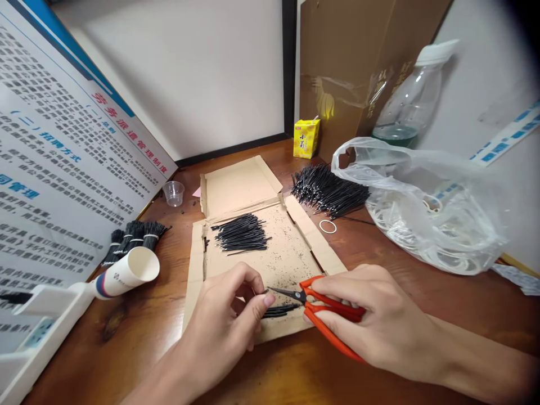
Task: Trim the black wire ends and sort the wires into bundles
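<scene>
My right hand (375, 320) grips orange-handled snips (324, 308), their dark blades pointing left over a flattened cardboard sheet (291, 264). My left hand (230, 312) pinches a small bunch of thin black wires (279, 310) lying on the cardboard, its fingertips right at the blade tips. A pile of cut black wires (242, 232) lies farther back on the same sheet, among black specks.
A bigger heap of black wires (329, 191), a rubber band (328, 226) and a clear plastic bag (426, 208) lie right. Tied wire bundles (135, 236), a paper cup (130, 271), a small plastic cup (174, 193) and a printed board (63, 157) sit left. A yellow carton (306, 137) and bottle (411, 101) stand behind.
</scene>
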{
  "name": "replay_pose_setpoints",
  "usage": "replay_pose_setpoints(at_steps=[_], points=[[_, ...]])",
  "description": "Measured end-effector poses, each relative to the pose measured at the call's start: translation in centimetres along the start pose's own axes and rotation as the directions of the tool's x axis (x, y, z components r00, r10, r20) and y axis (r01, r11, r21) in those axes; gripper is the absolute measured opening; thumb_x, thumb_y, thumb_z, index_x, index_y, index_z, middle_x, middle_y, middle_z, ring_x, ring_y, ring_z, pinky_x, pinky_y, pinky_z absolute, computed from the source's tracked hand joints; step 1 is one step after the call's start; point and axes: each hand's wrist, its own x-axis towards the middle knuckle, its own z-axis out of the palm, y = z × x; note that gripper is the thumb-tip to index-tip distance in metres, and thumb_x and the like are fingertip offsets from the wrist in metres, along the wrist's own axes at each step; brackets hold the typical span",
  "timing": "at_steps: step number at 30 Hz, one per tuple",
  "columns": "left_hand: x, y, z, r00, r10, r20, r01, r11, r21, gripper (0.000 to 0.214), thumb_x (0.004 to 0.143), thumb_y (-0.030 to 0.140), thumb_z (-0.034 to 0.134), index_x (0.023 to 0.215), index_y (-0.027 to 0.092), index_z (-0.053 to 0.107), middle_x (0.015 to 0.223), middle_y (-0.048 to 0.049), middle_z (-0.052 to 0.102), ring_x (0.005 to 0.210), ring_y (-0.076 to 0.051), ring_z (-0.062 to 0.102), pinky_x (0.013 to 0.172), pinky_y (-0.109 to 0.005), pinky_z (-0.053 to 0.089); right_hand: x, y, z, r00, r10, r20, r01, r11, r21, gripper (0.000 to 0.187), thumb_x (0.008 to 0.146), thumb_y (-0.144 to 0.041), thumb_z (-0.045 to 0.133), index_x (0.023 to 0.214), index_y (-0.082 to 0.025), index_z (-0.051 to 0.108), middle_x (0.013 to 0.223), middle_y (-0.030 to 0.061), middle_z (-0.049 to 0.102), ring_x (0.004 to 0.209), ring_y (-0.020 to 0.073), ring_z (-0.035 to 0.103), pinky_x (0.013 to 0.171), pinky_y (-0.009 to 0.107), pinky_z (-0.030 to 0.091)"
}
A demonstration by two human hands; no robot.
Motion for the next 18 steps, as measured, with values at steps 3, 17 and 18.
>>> replay_pose_setpoints(at_steps=[3, 17, 18], points=[[0.1, 0.08, -0.06, 1.0, -0.001, -0.001, 0.001, 1.0, -0.006, 0.023, 0.095, 0.037, 0.054, 0.083, 0.019, 0.045, 0.056, 0.0044, 0.052, 0.04, -0.007, 0.048, 0.036, -0.015, 0.041, -0.01, -0.18, -0.07, 0.999, 0.019, -0.025, -0.02, 0.999, -0.04, 0.014, 0.085, -0.013, 0.053, 0.074, -0.017, 0.062, 0.052, -0.0033, 0.053, 0.044, 0.0088, 0.037, 0.046, 0.024, 0.03], [0.24, -0.07, -0.07, 1.0, 0.005, 0.005, -0.005, 1.0, -0.019, 0.023, 0.094, 0.036, 0.057, 0.084, 0.019, 0.046, 0.056, 0.0049, 0.051, 0.04, -0.007, 0.048, 0.036, -0.014, 0.041, 0.05, -0.07, -0.04, 1.0, -0.001, 0.026, 0.0, 1.0, 0.009, 0.018, 0.085, -0.01, 0.052, 0.068, -0.017, 0.057, 0.053, -0.0064, 0.041, 0.046, 0.0077, 0.03, 0.046, 0.023, 0.028], [0.29, -0.04, -0.08, 1.0, 0.005, 0.006, -0.005, 1.0, -0.024, 0.022, 0.093, 0.036, 0.057, 0.084, 0.019, 0.047, 0.057, 0.0047, 0.052, 0.04, -0.007, 0.048, 0.036, -0.014, 0.041, 0.02, -0.04, -0.03, 1.0, -0.006, 0.019, 0.005, 1.0, 0.011, 0.019, 0.085, -0.01, 0.052, 0.068, -0.017, 0.056, 0.053, -0.0065, 0.041, 0.046, 0.0077, 0.03, 0.046, 0.024, 0.028]])
